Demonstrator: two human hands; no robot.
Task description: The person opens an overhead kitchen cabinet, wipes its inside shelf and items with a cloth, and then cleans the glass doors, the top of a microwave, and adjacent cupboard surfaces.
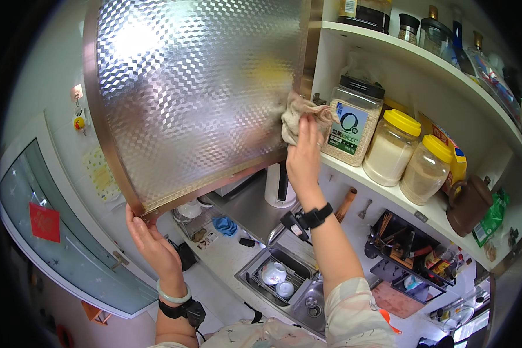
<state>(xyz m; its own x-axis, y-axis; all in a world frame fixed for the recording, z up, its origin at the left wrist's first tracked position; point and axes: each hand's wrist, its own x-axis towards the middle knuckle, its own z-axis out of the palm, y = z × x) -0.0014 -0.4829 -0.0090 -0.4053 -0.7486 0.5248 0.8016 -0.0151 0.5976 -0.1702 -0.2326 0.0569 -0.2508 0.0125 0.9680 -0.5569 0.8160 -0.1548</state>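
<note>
A cabinet door with a patterned glass panel and a copper-coloured metal frame (pixel 113 143) stands open on the left. My right hand (pixel 304 148) presses a crumpled beige cloth (pixel 293 119) against the panel's hinge-side edge, close to the lower corner. With its fingers partly hidden behind the frame, my left hand (pixel 150 239) holds the door's outer lower corner. Just right of the cloth, a clear jar of grain with a black lid (pixel 361 87) stands on the lower shelf.
Two yellow-lidded jars (pixel 391 148) (pixel 426 169) and a brown pitcher (pixel 467 206) stand along the lower shelf (pixel 374 191). Below are a white kettle (pixel 276 191), a sink (pixel 243 274) with bowls on a rack, and a black utensil holder (pixel 387 222). A glazed room door (pixel 82 243) is at left.
</note>
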